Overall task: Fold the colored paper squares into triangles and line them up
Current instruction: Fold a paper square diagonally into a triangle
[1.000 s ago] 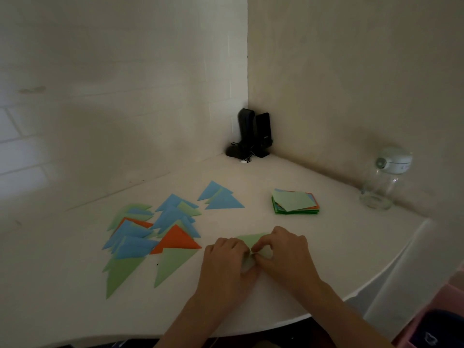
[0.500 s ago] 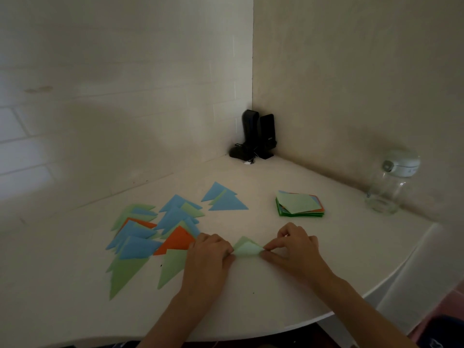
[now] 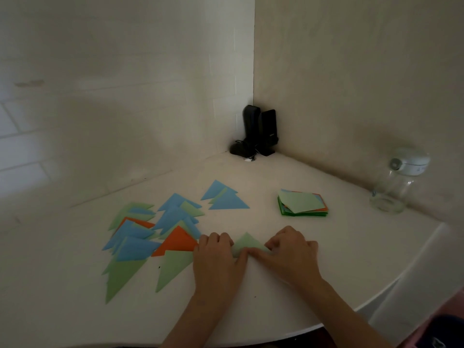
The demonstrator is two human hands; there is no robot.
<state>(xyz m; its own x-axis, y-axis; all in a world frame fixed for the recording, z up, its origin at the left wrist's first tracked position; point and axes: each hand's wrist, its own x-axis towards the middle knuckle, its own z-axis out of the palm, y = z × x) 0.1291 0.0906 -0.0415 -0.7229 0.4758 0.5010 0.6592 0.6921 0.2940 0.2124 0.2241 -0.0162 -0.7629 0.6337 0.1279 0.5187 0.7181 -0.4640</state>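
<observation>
Tabletop (image 3: 326, 259): white, curved near edge, set into a corner of pale walls.
Far corner: two black speakers (image 3: 259, 133).
Right edge: clear jar (image 3: 396, 184).
Paper stack (image 3: 302, 203): right of centre.
Folded triangles (image 3: 150, 234): overlapping, left of centre.
Green triangle (image 3: 247, 243): near the front edge, between both hands.
Left hand (image 3: 217, 257), right hand (image 3: 288, 249): fingers curled, pressing its lower corners flat.

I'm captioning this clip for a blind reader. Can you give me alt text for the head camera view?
Both hands, left hand and right hand, press a light green paper triangle flat on a white table. Folded triangles lie overlapped at left; a stack of paper squares sits behind.
</observation>
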